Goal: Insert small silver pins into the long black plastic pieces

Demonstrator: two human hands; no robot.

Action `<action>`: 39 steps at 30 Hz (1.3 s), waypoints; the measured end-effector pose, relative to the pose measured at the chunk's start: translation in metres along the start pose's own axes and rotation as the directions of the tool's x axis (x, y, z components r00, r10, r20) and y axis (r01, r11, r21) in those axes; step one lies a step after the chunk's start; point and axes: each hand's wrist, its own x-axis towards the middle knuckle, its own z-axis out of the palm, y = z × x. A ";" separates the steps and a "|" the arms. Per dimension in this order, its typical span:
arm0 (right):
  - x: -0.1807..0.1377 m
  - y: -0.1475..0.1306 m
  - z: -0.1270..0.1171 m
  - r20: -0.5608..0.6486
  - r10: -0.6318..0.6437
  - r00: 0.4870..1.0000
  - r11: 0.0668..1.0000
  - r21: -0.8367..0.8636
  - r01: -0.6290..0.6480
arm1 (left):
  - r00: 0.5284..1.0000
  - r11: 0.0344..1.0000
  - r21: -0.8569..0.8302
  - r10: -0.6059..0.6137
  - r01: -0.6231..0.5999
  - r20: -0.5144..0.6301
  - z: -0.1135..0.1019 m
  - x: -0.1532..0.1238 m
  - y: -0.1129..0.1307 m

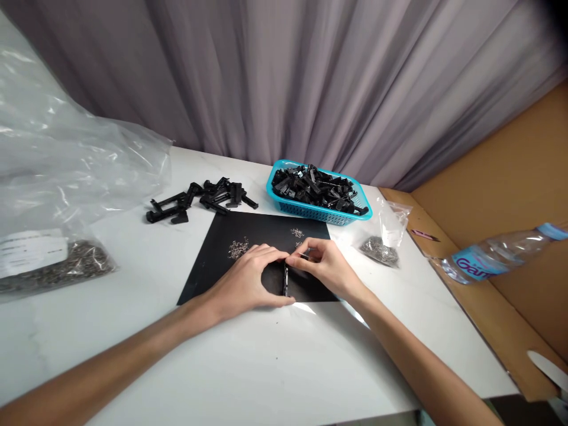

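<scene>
Both hands meet over a black mat (pixel 222 269) on the white table (pixel 266 367). My left hand (pixel 248 284) is closed round a small black plastic part (pixel 286 281), held upright between thumb and fingers. My right hand (pixel 322 266) pinches a tiny metal piece at the top of that part. Two little heaps of small metal springs (pixel 238 247) lie on the mat just beyond my hands.
A blue basket (pixel 317 214) full of black plastic parts stands behind the mat. More black parts (pixel 199 200) lie loose at the back left. A large clear bag (pixel 53 195) sits left, a small bag of metal bits (pixel 379 248) right. A plastic bottle (pixel 492 257) rests on cardboard (pixel 510 195).
</scene>
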 end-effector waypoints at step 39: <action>-0.013 -0.013 -0.009 -0.082 -0.189 0.979 0.982 -0.006 0.189 | 1.000 0.997 0.078 0.000 0.000 -0.002 -0.001 0.000 -0.002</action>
